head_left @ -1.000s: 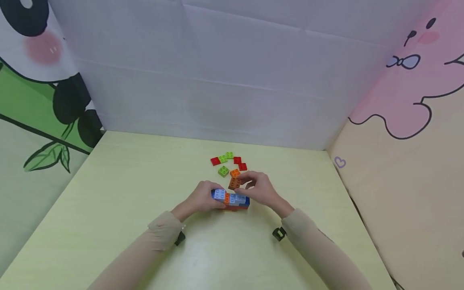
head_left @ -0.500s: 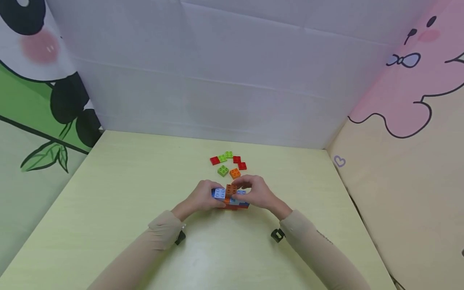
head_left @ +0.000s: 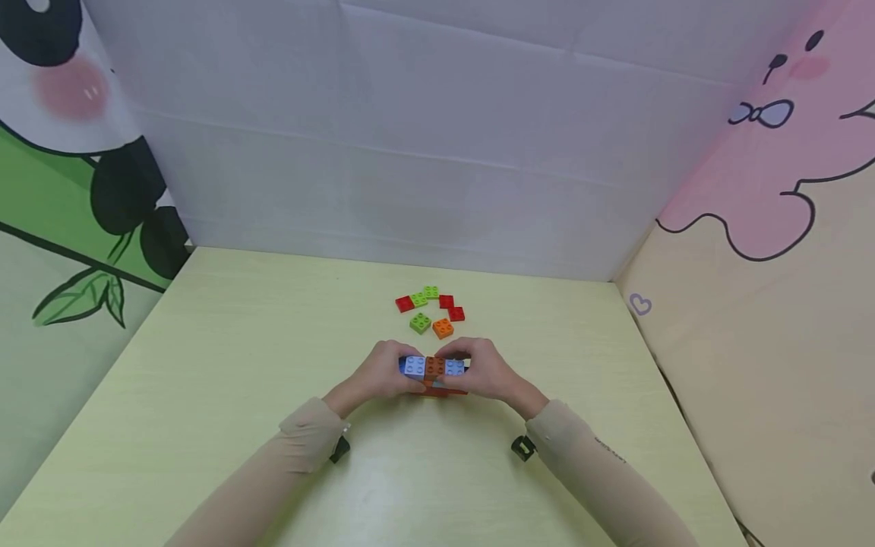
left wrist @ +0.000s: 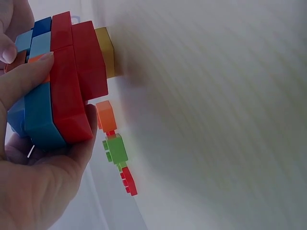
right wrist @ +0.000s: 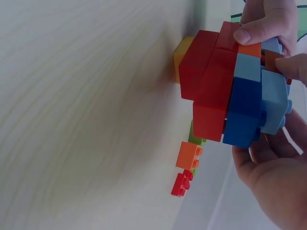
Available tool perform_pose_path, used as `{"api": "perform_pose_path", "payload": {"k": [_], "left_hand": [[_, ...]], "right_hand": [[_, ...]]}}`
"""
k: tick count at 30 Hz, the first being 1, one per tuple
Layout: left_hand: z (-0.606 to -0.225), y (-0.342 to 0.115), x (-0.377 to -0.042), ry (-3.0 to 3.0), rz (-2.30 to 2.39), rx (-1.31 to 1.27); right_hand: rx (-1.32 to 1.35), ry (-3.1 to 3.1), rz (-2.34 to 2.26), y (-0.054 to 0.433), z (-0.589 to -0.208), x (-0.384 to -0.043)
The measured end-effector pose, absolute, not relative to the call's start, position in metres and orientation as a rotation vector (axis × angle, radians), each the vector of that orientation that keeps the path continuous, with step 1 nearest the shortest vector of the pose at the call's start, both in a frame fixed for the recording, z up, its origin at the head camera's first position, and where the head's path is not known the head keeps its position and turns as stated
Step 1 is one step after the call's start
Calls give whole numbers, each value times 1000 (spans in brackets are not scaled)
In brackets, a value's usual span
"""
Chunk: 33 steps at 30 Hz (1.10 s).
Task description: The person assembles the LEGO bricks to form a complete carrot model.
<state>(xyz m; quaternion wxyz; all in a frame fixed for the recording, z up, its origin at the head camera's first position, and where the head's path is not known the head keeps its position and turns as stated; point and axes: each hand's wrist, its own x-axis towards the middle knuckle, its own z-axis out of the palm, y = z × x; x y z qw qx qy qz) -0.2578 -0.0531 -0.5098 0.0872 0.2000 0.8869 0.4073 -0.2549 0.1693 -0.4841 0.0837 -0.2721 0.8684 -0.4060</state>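
Note:
My left hand (head_left: 379,371) grips the left end of a built stack of toy bricks (right wrist: 211,91), its thumb across the near side. The stack has a yellow brick (left wrist: 106,52) lowest, red bricks (left wrist: 69,91) over it, then blue and orange ones. Along its top sit light-blue bricks (head_left: 414,366), with a brown brick (head_left: 434,367) between them. My right hand (head_left: 487,368) pinches that brown brick between thumb and fingers, reaching in from the right. In the right wrist view, the right thumb lies against the brown brick's near face.
Several loose bricks lie on the table (head_left: 287,319) beyond the hands. An orange brick (head_left: 443,328) and a green brick (head_left: 420,323) are closest to the stack. Farther back are red bricks (head_left: 405,304) and smaller green ones (head_left: 431,292). A pale wall (head_left: 410,152) closes off the back.
The right hand has brought the brown brick from behind the stack down between the light-blue bricks on top. The left hand has stayed in place with its hold.

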Motion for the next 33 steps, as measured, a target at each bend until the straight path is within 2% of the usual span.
{"api": "perform_pose_path", "payload": {"k": [33], "left_hand": [[-509, -50, -256, 2637, 1198, 522]], "right_hand": [[-735, 2644, -941, 155, -485, -254]]}}
